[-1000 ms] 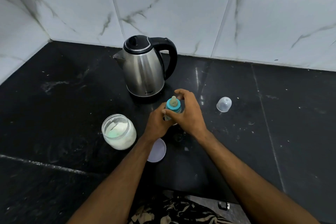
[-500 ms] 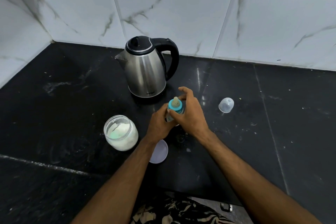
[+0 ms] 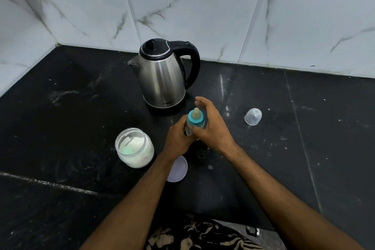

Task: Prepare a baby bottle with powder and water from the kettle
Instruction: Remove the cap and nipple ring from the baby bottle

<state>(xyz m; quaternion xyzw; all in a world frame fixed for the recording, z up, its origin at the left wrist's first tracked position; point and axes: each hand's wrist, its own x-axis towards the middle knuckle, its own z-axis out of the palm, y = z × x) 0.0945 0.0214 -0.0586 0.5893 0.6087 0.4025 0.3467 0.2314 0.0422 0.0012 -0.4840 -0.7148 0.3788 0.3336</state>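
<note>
The baby bottle (image 3: 193, 123) stands upright on the black counter (image 3: 71, 128) just in front of the kettle (image 3: 163, 75), its teal collar and teat on. The left hand (image 3: 177, 140) is wrapped around its body, while the right hand (image 3: 213, 128) cups the collar, thumb against it and fingers (image 3: 203, 101) loosely spread. The open powder jar (image 3: 134, 147) sits left, the clear cap (image 3: 253, 116) right.

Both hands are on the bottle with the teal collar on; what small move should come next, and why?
Probably finish twisting the collar tight: the left hand grips the bottle body, the right hand wraps the collar, and the clear cap lies apart on the counter.
</note>
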